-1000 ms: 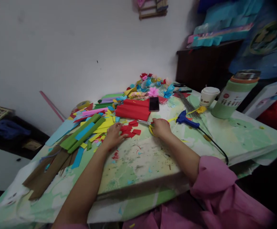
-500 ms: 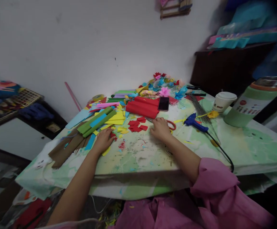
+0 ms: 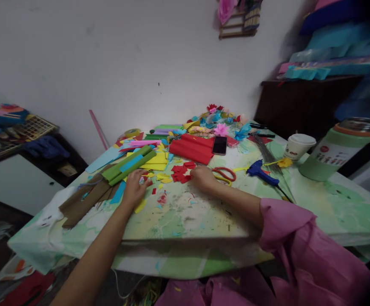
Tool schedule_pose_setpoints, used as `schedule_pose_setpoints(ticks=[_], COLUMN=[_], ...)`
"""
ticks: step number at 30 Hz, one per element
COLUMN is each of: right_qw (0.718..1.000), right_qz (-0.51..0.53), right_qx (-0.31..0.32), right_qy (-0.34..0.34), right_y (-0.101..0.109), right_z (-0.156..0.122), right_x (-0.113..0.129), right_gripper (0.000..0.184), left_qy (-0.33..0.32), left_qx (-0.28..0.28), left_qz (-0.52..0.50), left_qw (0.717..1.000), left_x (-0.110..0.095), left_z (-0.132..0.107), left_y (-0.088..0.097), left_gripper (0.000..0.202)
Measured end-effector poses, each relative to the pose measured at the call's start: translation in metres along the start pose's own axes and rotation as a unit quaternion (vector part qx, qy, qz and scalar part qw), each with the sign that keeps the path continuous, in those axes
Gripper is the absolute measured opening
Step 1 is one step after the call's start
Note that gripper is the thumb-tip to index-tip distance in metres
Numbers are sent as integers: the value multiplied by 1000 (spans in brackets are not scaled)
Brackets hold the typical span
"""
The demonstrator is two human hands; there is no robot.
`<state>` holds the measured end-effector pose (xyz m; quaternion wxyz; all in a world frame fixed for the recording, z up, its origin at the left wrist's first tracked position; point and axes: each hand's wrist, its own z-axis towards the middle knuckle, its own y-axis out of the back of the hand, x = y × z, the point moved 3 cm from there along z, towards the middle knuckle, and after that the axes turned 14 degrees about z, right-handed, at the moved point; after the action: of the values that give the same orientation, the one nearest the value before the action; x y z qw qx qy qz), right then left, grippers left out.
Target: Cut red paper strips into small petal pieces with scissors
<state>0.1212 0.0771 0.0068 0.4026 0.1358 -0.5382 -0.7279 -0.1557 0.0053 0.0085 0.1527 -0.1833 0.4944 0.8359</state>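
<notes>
My left hand (image 3: 135, 188) rests on the table's left half, thumb and fingers apart, beside small yellow paper pieces (image 3: 163, 177) and a few red scraps. My right hand (image 3: 203, 179) reaches into a small heap of red paper pieces (image 3: 181, 173). Its fingers are drawn together at the heap's right edge, seemingly on one piece; the fingertips are partly hidden and blurred. Right behind this hand lie scissors (image 3: 225, 173) with red and yellow handles. A folded red paper sheet (image 3: 192, 148) lies beyond the heap.
Green paper rolls (image 3: 130, 165) and brown strips (image 3: 86, 203) lie at left. A phone (image 3: 219, 145) and paper flowers (image 3: 220, 129) are at the back. A blue glue gun (image 3: 261, 173), wires, a paper cup (image 3: 300, 146) and a green bottle (image 3: 338, 153) stand or lie at right.
My right hand has moved left off the scissors to the red pieces, its fingers closing together. My left hand's fingers have spread beside the scraps. The view has tilted slightly up.
</notes>
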Motion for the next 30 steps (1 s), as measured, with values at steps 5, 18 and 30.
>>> schedule_pose_setpoints(ticks=[5,18,30], right_qw=[995,962,964], right_qz=[-6,-2,150], right_qx=[-89,-182,-188], right_qy=[49,202,118], right_y=[12,25,19], right_z=[-1,-22,-19], right_x=[2,0,-18], right_gripper=[22,18,15], left_qy=[80,236,276], left_qx=[89,190,216], left_qz=[-179,-556,-584], left_qw=[977,774,732], left_x=[-65,-137,-137], left_z=[-7,1,5], left_y=[-25,-101,-109], left_gripper=[37,23,9])
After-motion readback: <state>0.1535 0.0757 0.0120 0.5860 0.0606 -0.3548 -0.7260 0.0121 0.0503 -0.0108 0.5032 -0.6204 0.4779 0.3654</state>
